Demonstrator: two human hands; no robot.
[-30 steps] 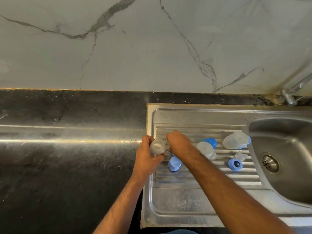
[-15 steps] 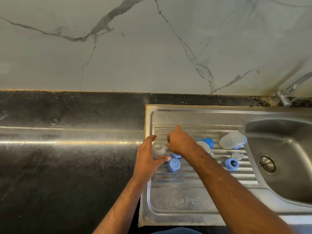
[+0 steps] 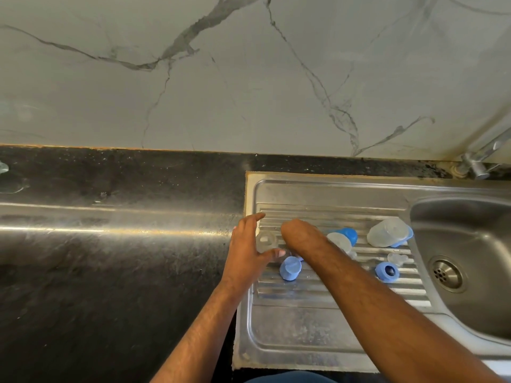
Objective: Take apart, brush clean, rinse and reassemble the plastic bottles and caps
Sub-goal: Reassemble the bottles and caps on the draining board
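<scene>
A small clear plastic bottle (image 3: 266, 240) stands on the ribbed drainboard (image 3: 318, 313). My left hand (image 3: 246, 252) is spread around it with straight fingers and thumb, not gripping. My right hand (image 3: 300, 236) hovers just right of that bottle, knuckles up, its fingers turned down and hidden. A blue cap (image 3: 289, 268) lies below both hands. Further right lie a clear bottle with a blue end (image 3: 341, 240), a larger clear bottle (image 3: 388, 232), a small clear piece (image 3: 397, 258) and a blue ring cap (image 3: 387, 270).
The sink basin with its drain (image 3: 446, 273) is at the right, and a tap (image 3: 481, 158) comes off the wall above it. Dark stone counter (image 3: 110, 244) spreads to the left. A marble wall rises behind.
My left hand has set the small clear bottle down on the drainboard and spread its fingers off it. My right hand has curled its pointing finger down.
</scene>
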